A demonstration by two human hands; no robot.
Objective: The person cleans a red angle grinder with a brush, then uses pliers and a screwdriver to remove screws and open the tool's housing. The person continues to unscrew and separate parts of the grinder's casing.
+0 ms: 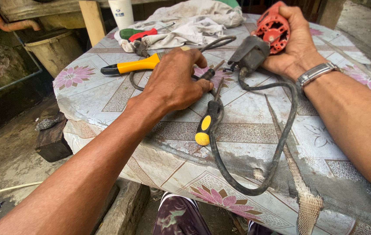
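Note:
My right hand [296,43] grips a red and grey power tool body [266,37] at the far right of the round patterned table [255,109]. Its thick black cord [277,148] loops across the table toward the near edge. My left hand [174,80] rests palm down at the table's middle, fingers pinching a small dark tool tip [207,75]. Just below that hand lies a black and yellow screwdriver [207,122]. A yellow-handled tool [131,66] lies behind my left hand.
A crumpled white cloth [190,21] lies at the back with a red and green handled tool [137,33] on it and a white can [121,12] behind. The table covering is torn near the front right [303,196]. A bucket [57,50] stands to the left.

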